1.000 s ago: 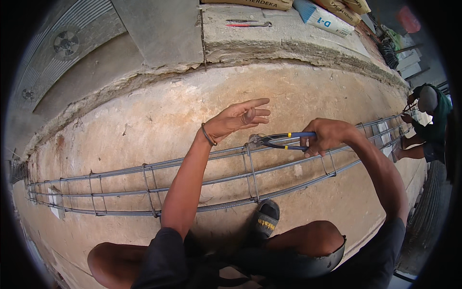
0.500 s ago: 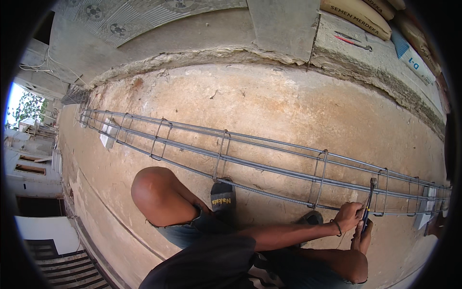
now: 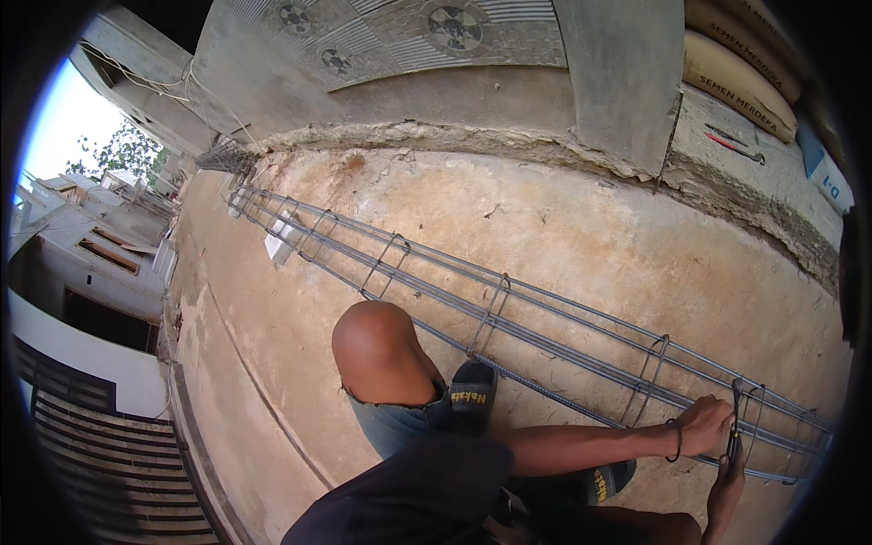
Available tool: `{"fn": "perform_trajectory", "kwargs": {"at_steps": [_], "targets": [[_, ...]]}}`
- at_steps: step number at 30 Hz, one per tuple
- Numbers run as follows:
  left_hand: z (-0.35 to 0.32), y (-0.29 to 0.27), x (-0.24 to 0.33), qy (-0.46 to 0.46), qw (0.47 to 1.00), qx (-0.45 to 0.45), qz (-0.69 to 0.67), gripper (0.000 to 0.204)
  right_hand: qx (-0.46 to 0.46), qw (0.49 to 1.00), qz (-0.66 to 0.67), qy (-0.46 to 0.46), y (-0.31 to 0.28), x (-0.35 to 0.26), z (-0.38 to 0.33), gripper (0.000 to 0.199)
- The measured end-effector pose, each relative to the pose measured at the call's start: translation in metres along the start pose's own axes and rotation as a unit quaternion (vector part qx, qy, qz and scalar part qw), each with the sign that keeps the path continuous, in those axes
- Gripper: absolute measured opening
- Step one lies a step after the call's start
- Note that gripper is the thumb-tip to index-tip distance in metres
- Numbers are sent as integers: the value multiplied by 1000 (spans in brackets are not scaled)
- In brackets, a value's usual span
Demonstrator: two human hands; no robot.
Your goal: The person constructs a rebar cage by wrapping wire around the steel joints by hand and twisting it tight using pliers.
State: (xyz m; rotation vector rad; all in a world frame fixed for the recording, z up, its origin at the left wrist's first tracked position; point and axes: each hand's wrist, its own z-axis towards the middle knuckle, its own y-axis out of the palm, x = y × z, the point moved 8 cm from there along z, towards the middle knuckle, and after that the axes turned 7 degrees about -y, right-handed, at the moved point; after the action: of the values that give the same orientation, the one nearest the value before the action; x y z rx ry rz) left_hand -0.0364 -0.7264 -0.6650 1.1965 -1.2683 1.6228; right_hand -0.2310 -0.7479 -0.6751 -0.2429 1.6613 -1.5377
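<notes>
While the left hand (image 3: pixel 708 425) curls beside pliers (image 3: pixel 734 436), the right hand (image 3: pixel 726 491) grips them from below.
Left fingertips hidden: cannot tell their hold.

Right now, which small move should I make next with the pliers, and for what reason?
Perhaps ease the pliers slightly toward the stirrup just to their right: your right hand holds them, their tip appears close to that stirrup, and your left hand is beside them. Whether the tip touches metal is unclear.
</notes>
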Motion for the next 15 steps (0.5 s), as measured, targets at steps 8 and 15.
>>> {"fn": "perform_trajectory", "kwargs": {"at_steps": [8, 15], "targets": [[42, -100, -21, 67, 980, -142, 123, 15, -242, 967, 76, -30, -11, -64, -11, 33], [42, -86, 12, -123, 953, -29, -275, 34, -279, 863, 386, 168, -18, -31, -64, 32]]}}
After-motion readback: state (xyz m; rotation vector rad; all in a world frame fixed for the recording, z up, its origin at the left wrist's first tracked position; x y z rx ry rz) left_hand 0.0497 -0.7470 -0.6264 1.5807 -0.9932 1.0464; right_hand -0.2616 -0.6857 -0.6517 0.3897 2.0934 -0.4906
